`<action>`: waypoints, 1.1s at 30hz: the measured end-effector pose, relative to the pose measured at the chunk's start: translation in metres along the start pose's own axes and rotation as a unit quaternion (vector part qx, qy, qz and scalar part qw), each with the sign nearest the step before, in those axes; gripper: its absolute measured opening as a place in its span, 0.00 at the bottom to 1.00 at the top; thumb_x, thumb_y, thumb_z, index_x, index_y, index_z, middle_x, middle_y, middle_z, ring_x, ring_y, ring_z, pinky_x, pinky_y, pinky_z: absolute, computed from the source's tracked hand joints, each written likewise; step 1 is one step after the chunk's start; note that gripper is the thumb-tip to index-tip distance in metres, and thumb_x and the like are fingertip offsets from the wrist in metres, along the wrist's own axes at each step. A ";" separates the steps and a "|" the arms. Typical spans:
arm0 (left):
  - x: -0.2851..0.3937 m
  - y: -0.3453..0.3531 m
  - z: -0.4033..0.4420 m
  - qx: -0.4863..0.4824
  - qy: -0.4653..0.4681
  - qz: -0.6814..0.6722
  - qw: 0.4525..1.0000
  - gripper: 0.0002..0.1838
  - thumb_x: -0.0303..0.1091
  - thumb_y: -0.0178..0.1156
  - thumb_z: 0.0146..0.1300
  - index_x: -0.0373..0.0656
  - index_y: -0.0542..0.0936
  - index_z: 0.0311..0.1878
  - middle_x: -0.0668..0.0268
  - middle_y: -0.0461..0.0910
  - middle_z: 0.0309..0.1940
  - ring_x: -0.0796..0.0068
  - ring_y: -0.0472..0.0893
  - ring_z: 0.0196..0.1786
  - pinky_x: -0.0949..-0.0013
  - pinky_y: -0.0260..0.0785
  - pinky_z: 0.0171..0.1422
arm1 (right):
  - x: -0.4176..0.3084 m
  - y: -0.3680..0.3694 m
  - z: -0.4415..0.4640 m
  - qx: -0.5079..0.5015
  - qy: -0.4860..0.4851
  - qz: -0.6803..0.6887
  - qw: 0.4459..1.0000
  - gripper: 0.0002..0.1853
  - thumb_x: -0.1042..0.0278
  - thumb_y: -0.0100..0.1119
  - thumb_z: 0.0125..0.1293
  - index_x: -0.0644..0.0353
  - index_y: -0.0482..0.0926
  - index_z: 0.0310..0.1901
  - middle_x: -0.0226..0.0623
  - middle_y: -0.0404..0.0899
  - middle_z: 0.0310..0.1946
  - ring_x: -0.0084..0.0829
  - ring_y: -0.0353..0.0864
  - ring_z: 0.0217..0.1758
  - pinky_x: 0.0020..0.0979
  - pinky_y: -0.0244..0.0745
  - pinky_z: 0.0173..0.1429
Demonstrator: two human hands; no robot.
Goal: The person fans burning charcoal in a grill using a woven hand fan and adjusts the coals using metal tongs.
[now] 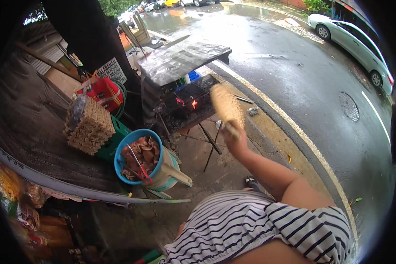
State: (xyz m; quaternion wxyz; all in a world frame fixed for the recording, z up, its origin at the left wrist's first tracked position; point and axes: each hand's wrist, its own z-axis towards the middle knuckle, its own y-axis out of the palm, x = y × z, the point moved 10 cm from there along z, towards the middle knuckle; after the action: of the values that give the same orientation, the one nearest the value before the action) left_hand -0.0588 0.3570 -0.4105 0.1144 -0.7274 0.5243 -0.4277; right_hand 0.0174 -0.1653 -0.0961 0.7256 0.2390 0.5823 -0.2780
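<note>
My right hand [234, 135] is closed around the handle of a woven fan [226, 104], held up beside a charcoal grill [165, 108]. Glowing coals [194, 104] show orange in the grill, just left of the fan. A blue basin [117, 163] full of raw meat pieces [148, 152] rests on a beige plastic chair [169, 169] nearer to me. Tongs with red handles [143, 171] lie across the meat. My left hand is out of sight; only a bit of skin shows beside my striped shirt.
Egg trays [90, 125] are stacked on a green crate [112, 147], with a red bag [103, 92] behind. A metal sheet [180, 59] stands over the grill's far side. The curb [290, 125] borders a wet road, where a light-coloured car [354, 44] is parked across.
</note>
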 end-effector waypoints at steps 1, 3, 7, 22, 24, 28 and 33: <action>0.000 -0.001 0.003 -0.001 0.000 0.004 1.000 0.15 0.41 0.53 0.59 0.43 0.80 0.43 0.53 0.81 0.39 0.52 0.79 0.42 0.60 0.71 0.48 | 0.010 0.019 -0.012 -0.075 -0.025 0.060 0.995 0.12 0.70 0.65 0.58 0.59 0.75 0.43 0.39 0.80 0.38 0.38 0.80 0.41 0.33 0.75 0.46; 0.004 -0.004 0.003 -0.002 -0.001 0.011 1.000 0.15 0.41 0.53 0.59 0.43 0.80 0.43 0.53 0.81 0.39 0.52 0.79 0.42 0.60 0.71 0.48 | -0.060 0.059 -0.057 -0.339 -0.136 -0.028 0.930 0.16 0.71 0.66 0.56 0.60 0.76 0.46 0.38 0.80 0.40 0.35 0.80 0.44 0.32 0.75 0.48; -0.002 -0.003 0.004 -0.012 -0.012 0.032 0.999 0.16 0.42 0.53 0.59 0.43 0.80 0.43 0.53 0.81 0.39 0.52 0.79 0.42 0.59 0.71 0.48 | -0.064 0.044 -0.045 -0.311 -0.072 -0.025 0.948 0.18 0.68 0.68 0.56 0.58 0.77 0.48 0.37 0.80 0.39 0.32 0.79 0.46 0.35 0.73 0.51; 0.021 0.070 -0.024 -0.003 -0.060 0.038 0.997 0.17 0.44 0.53 0.59 0.44 0.80 0.44 0.53 0.81 0.40 0.52 0.79 0.43 0.59 0.71 0.49 | -0.030 -0.019 0.022 -0.149 0.011 -0.018 0.989 0.18 0.71 0.66 0.58 0.60 0.76 0.50 0.39 0.80 0.41 0.30 0.78 0.49 0.33 0.72 0.55; 0.018 0.091 -0.020 -0.011 -0.070 0.059 0.996 0.17 0.45 0.53 0.59 0.44 0.80 0.44 0.53 0.81 0.40 0.52 0.79 0.43 0.58 0.71 0.49 | -0.071 -0.005 -0.004 -0.315 -0.076 -0.002 0.946 0.14 0.72 0.64 0.59 0.60 0.76 0.46 0.37 0.79 0.37 0.29 0.78 0.44 0.32 0.73 0.48; 0.041 0.113 -0.033 0.007 -0.064 0.002 0.998 0.19 0.47 0.53 0.58 0.44 0.80 0.44 0.53 0.81 0.41 0.52 0.79 0.44 0.57 0.70 0.50 | -0.035 -0.042 0.034 -0.248 0.009 0.117 0.962 0.10 0.74 0.63 0.59 0.60 0.76 0.42 0.35 0.79 0.35 0.31 0.78 0.42 0.33 0.73 0.46; 0.158 0.096 -0.077 0.067 -0.056 -0.058 0.994 0.20 0.48 0.56 0.57 0.44 0.79 0.44 0.51 0.80 0.42 0.50 0.79 0.46 0.58 0.71 0.50 | -0.056 -0.040 0.010 -0.249 -0.350 -0.051 0.902 0.08 0.75 0.60 0.60 0.60 0.77 0.41 0.37 0.78 0.33 0.31 0.78 0.41 0.32 0.74 0.42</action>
State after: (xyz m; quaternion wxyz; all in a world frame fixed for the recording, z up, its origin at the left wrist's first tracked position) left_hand -0.1670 0.2022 -0.3436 0.1672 -0.7704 0.4439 -0.4260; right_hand -0.0116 -0.1940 -0.0404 0.9032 -0.0923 0.3527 -0.2265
